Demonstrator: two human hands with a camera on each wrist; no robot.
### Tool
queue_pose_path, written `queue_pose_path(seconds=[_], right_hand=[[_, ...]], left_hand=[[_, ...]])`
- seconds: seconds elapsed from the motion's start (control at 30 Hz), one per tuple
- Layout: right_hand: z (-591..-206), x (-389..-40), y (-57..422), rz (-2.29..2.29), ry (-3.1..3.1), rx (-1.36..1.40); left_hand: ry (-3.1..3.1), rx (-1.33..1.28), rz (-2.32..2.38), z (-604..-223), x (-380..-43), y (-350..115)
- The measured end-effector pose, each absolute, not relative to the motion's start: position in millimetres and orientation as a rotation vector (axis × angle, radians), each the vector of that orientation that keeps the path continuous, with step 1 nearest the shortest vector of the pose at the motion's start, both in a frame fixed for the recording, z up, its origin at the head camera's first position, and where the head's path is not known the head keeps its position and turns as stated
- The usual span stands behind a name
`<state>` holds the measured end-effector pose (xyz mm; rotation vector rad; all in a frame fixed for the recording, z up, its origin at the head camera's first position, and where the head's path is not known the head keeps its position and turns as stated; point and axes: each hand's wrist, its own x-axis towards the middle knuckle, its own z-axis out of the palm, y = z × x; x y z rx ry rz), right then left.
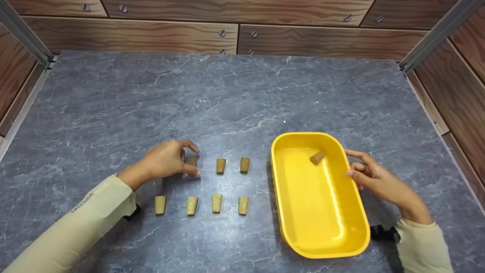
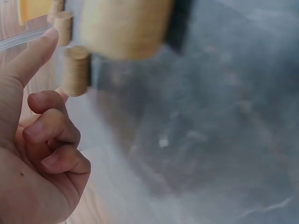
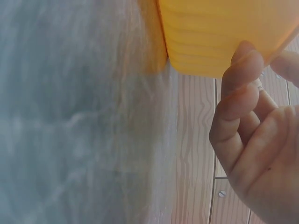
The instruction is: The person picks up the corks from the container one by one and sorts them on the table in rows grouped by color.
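Observation:
My left hand [image 1: 165,159] is low over the table at the left end of the back row of corks. Its thumb and index finger are spread apart on either side of a cork stopper [image 1: 192,162], which the hand partly covers. In the left wrist view the other fingers [image 2: 53,128] curl inward, with corks [image 2: 75,72] beyond them. My right hand [image 1: 379,180] grips the right rim of a yellow plastic tub [image 1: 322,252], thumb at the rim and fingers [image 3: 238,102] against the outer wall. One cork [image 1: 316,157] lies inside the tub, toward its far end.
Two more corks, one at centre [image 1: 221,166] and another cork [image 1: 245,165] to its right, continue the back row. A front row of several corks starts with a cork [image 1: 160,205] near the left sleeve. Wood-patterned panels [image 1: 151,34] border the grey marbled table [image 1: 212,91].

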<state>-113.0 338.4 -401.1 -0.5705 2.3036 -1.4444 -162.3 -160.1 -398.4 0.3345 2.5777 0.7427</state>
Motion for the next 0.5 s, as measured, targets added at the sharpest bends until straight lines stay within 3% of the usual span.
queue_pose_path(seconds=[0.5], right_hand=[[-400.2,-113.2,339.3,-1.477,2.239,-0.589]], left_hand=[[2.622,0.401,0.938,-360.7,-167.8,-143.4]])
